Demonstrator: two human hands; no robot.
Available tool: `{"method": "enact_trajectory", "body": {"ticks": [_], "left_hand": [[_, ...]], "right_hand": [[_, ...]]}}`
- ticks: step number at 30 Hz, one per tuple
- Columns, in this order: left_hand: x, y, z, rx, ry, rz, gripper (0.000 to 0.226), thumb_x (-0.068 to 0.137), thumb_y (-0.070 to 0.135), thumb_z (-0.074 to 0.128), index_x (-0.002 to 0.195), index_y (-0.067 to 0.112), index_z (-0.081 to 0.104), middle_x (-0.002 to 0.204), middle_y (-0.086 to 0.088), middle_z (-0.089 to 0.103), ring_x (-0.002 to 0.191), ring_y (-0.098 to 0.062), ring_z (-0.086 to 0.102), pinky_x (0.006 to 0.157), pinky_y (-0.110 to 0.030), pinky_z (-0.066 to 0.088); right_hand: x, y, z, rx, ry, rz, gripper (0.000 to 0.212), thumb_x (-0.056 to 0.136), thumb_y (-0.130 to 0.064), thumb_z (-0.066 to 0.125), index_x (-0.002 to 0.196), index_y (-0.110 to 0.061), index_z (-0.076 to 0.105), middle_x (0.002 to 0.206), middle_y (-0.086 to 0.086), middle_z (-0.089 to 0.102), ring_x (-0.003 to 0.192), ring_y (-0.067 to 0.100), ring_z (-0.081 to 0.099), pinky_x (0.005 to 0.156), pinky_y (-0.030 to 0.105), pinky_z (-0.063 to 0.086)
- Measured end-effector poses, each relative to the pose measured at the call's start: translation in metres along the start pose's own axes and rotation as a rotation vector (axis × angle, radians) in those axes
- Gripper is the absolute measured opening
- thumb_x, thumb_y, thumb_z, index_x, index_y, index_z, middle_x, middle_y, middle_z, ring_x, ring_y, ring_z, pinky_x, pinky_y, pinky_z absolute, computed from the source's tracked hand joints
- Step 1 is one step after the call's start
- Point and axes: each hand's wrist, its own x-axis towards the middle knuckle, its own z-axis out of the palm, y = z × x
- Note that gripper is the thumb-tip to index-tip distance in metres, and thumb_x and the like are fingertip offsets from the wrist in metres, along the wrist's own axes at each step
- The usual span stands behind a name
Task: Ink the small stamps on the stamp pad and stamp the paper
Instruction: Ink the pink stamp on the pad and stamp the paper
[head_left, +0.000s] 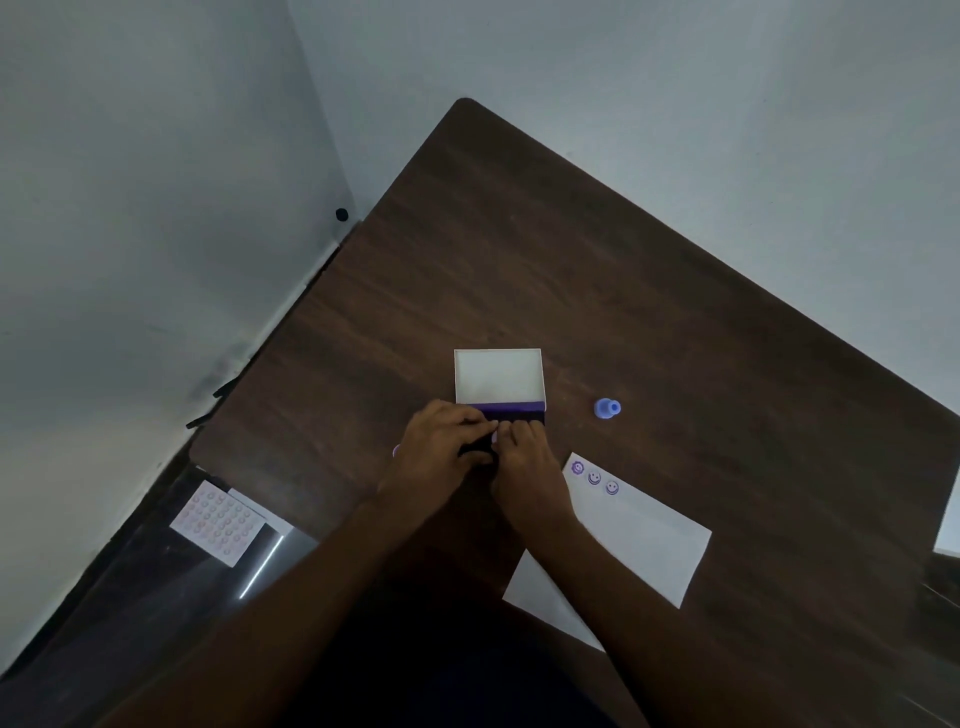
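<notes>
The stamp pad (511, 411) lies mid-table, its white lid (498, 376) open and tilted away from me, a strip of purple ink showing. My left hand (441, 452) grips the pad's dark near edge. My right hand (524, 462) is curled beside it, fingertips pinching a small pale stamp (494, 438) down on the pad; most of the stamp is hidden. A blue stamp (607, 408) lies on its side to the right of the pad. The white paper (644, 535) lies to the right of my right forearm with three purple prints (595, 478) along its far edge.
The dark wooden table (571, 260) stands against grey walls. A small purple thing (396, 451) peeks out left of my left hand. A patterned sheet (215, 522) lies on a lower surface at left. Another white sheet (949, 525) sits at the right edge.
</notes>
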Motion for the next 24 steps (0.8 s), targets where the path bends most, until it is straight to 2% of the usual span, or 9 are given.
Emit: {"method": "enact_trajectory", "body": {"ticks": [2, 5, 7, 12, 17, 21, 24], "left_hand": [[0.0018, -0.0027, -0.0001, 0.023, -0.014, 0.015, 0.049, 0.086, 0.034, 0.065, 0.133, 0.023, 0.054, 0.139, -0.002, 0.050, 0.127, -0.018, 0.040, 0.109, -0.039, 0.032], [0.0010, -0.0022, 0.0006, 0.079, 0.093, 0.101, 0.056, 0.079, 0.035, 0.072, 0.131, 0.020, 0.056, 0.134, -0.004, 0.055, 0.122, -0.019, 0.044, 0.107, -0.033, 0.031], [0.0002, -0.0035, 0.0005, 0.101, 0.112, 0.082, 0.067, 0.077, 0.039, 0.074, 0.136, 0.020, 0.049, 0.137, -0.006, 0.051, 0.125, -0.022, 0.043, 0.107, -0.034, 0.031], [0.0006, -0.0052, -0.0008, 0.147, 0.020, 0.033, 0.085, 0.076, 0.048, 0.071, 0.146, 0.023, 0.030, 0.148, -0.006, 0.035, 0.134, -0.024, 0.030, 0.112, -0.041, 0.030], [0.0017, -0.0059, -0.0012, 0.135, -0.020, 0.012, 0.088, 0.075, 0.050, 0.072, 0.147, 0.023, 0.029, 0.150, -0.007, 0.032, 0.137, -0.025, 0.027, 0.113, -0.043, 0.029], [0.0004, -0.0099, 0.0003, 0.127, 0.050, 0.066, 0.084, 0.075, 0.048, 0.073, 0.145, 0.019, 0.036, 0.148, -0.007, 0.038, 0.135, -0.024, 0.031, 0.113, -0.037, 0.027], [0.0002, -0.0101, 0.0003, 0.114, 0.043, 0.059, 0.084, 0.075, 0.049, 0.072, 0.145, 0.020, 0.036, 0.148, -0.007, 0.037, 0.135, -0.024, 0.031, 0.113, -0.040, 0.029]], "right_hand": [[0.0004, -0.0019, 0.0010, -0.004, 0.003, 0.001, 0.035, 0.089, -0.011, 0.057, 0.123, -0.003, 0.053, 0.123, 0.018, 0.058, 0.112, 0.029, 0.051, 0.097, 0.036, 0.042], [0.0010, -0.0025, 0.0021, -0.013, 0.005, -0.002, 0.035, 0.089, -0.010, 0.057, 0.123, -0.002, 0.053, 0.122, 0.018, 0.058, 0.110, 0.029, 0.051, 0.096, 0.035, 0.043], [0.0009, -0.0038, 0.0020, 0.001, 0.009, 0.003, 0.037, 0.088, -0.009, 0.058, 0.123, 0.000, 0.053, 0.121, 0.018, 0.059, 0.110, 0.030, 0.052, 0.095, 0.036, 0.043], [0.0016, -0.0040, 0.0032, 0.002, -0.002, 0.015, 0.041, 0.087, -0.013, 0.060, 0.125, -0.001, 0.051, 0.123, 0.017, 0.058, 0.111, 0.029, 0.051, 0.095, 0.034, 0.043], [0.0023, -0.0049, 0.0036, 0.012, -0.002, 0.020, 0.041, 0.085, -0.014, 0.063, 0.123, -0.002, 0.053, 0.123, 0.017, 0.058, 0.111, 0.029, 0.051, 0.096, 0.035, 0.043], [0.0021, -0.0040, 0.0054, -0.012, 0.005, 0.008, 0.041, 0.086, -0.013, 0.062, 0.124, -0.001, 0.052, 0.123, 0.017, 0.058, 0.111, 0.029, 0.051, 0.097, 0.035, 0.043], [0.0018, -0.0026, 0.0069, -0.011, -0.003, 0.013, 0.042, 0.087, -0.014, 0.061, 0.126, -0.002, 0.050, 0.125, 0.017, 0.057, 0.113, 0.028, 0.050, 0.098, 0.035, 0.041]]}}
